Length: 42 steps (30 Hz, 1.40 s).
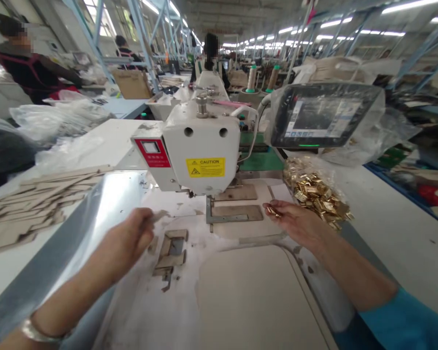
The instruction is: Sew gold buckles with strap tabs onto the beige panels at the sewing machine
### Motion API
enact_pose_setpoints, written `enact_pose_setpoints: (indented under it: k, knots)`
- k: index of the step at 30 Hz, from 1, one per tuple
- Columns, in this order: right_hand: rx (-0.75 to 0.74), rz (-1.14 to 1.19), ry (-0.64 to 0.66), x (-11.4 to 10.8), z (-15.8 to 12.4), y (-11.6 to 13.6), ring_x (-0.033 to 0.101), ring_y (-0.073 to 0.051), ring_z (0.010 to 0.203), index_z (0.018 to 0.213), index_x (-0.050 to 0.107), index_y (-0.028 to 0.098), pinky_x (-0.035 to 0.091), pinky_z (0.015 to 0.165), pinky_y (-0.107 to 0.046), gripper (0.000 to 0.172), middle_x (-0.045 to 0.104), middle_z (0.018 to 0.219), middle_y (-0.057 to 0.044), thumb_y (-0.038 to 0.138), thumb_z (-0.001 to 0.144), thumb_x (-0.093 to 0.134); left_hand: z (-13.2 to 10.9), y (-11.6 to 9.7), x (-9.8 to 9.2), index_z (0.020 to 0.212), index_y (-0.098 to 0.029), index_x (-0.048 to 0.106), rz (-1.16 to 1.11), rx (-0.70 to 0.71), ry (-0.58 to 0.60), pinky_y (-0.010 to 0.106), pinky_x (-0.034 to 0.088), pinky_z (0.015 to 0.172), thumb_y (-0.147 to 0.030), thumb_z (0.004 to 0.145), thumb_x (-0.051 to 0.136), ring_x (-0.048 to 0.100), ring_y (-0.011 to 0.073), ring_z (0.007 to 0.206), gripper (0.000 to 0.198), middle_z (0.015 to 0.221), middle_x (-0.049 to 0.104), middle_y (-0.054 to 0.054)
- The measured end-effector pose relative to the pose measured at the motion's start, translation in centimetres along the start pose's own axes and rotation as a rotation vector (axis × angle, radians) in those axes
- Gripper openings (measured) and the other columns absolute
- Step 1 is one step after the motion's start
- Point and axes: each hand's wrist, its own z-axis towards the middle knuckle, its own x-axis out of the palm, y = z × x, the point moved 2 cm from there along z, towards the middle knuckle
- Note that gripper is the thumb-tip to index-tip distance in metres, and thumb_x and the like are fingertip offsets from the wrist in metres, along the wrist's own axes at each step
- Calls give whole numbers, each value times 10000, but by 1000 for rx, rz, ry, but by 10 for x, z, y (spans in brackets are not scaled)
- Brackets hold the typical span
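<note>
My right hand [292, 218] holds a few small gold metal pieces [273, 211] at its fingertips, beside the clamp area of a sewing machine [200, 141]. Its fingers are bent around them. My left hand [133, 236] is closed and slightly blurred, over the white work surface left of the needle area; whatever it may pinch is hidden. Right of it lies a small beige jig [171, 248] with a square opening. Under the machine head, a metal L-shaped clamp [226, 218] rests over beige panels [253, 213]. A larger beige panel [248, 296] with rounded corners lies in front.
A plastic bag of gold metal pieces [317, 194] lies right of the machine, below a plastic-wrapped screen [317, 116]. Beige strips [32, 204] are piled at the left. Thread cones [251, 78] stand behind. Other people [29, 63] sit further back.
</note>
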Motion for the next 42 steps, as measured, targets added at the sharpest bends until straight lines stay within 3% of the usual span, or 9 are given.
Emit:
enact_pose_setpoints:
  k: [5, 8, 12, 17, 23, 27, 31, 38, 42]
  knots:
    - [-7, 29, 101, 16, 7, -10, 684, -248, 962, 858, 661, 217, 561, 914, -449, 85, 713, 935, -82, 207, 785, 619, 3, -119, 40, 1044, -200, 545, -221, 345, 169, 272, 474, 625, -286, 889, 447, 649, 183, 672, 203, 775, 666, 30]
    - [20, 44, 122, 26, 1, -14, 681, -239, 970, 962, 663, 214, 580, 829, -403, 209, 714, 1017, -85, 184, 769, 589, 15, -156, 61, 1059, -203, 614, -285, 429, 136, 258, 479, 650, -278, 869, 548, 651, 170, 707, 215, 831, 693, 33]
    - [-14, 40, 136, 39, -11, -15, 670, -229, 988, 1073, 650, 202, 569, 767, -353, 356, 700, 1111, -78, 168, 740, 530, 29, -182, 79, 1144, -221, 625, -346, 394, 129, 277, 498, 736, -274, 875, 567, 671, 190, 821, 281, 938, 722, 37]
    - [-1, 126, 167, 49, -18, -16, 650, -234, 1004, 1090, 651, 208, 535, 834, -384, 410, 704, 1093, -61, 171, 717, 487, 36, -192, 82, 941, -181, 667, -329, 346, 173, 292, 486, 745, -241, 839, 592, 654, 203, 813, 141, 885, 714, 50]
    - [102, 248, 129, 51, -20, -11, 628, -182, 789, 997, 698, 199, 508, 715, -308, 380, 706, 916, -35, 132, 654, 550, 33, -188, 78, 840, -163, 644, -504, 429, 172, 235, 441, 691, -138, 793, 572, 596, 144, 752, 90, 817, 662, 9]
    - [205, 346, 220, 56, -23, -9, 591, -144, 746, 899, 704, 180, 480, 680, -263, 302, 679, 832, -14, 92, 626, 612, 34, -178, 83, 833, -156, 646, -750, 297, 290, 190, 416, 610, -175, 801, 566, 558, 104, 659, 88, 715, 625, -38]
    - [210, 374, 223, 56, -23, -8, 584, -140, 769, 958, 710, 175, 440, 632, -240, 385, 687, 865, -29, 72, 603, 603, 32, -172, 84, 851, -151, 665, -863, 257, 381, 174, 398, 579, -212, 814, 569, 544, 91, 639, 120, 710, 627, -48]
    - [107, 335, 269, 59, -26, -10, 582, -172, 869, 1012, 696, 204, 456, 722, -280, 462, 675, 969, -30, 54, 595, 565, 27, -179, 74, 853, -167, 668, -623, 310, 270, 196, 439, 642, -200, 822, 578, 587, 117, 696, 101, 740, 661, -34]
    - [125, 342, 289, 63, -30, -7, 581, -151, 802, 1039, 690, 207, 467, 726, -274, 438, 664, 858, -8, 73, 629, 614, 25, -179, 73, 913, -174, 662, -519, 352, 146, 195, 465, 635, -175, 842, 578, 624, 117, 692, 110, 752, 687, -25]
